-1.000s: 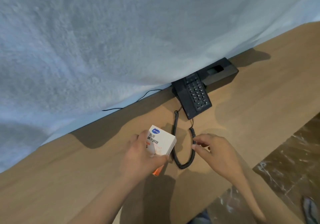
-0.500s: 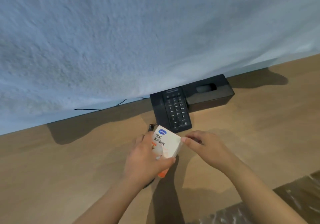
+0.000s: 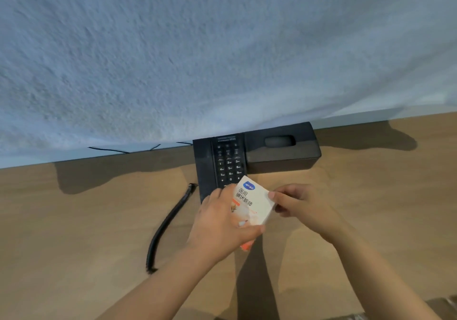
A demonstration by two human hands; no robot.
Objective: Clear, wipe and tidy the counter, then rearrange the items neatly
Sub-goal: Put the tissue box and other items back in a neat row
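Both forearms are bare, with no sleeve reaching the wrists. The left hand [image 3: 223, 223] and the right hand [image 3: 303, 207] are bare too. The fingernails are short and plain.

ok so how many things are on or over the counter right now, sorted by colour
Black: 3, the phone base, the long black box beside it, and the coiled cord
White and orange: 1, the small box gripped by the left hand, with the right hand at its edge
Total: 4
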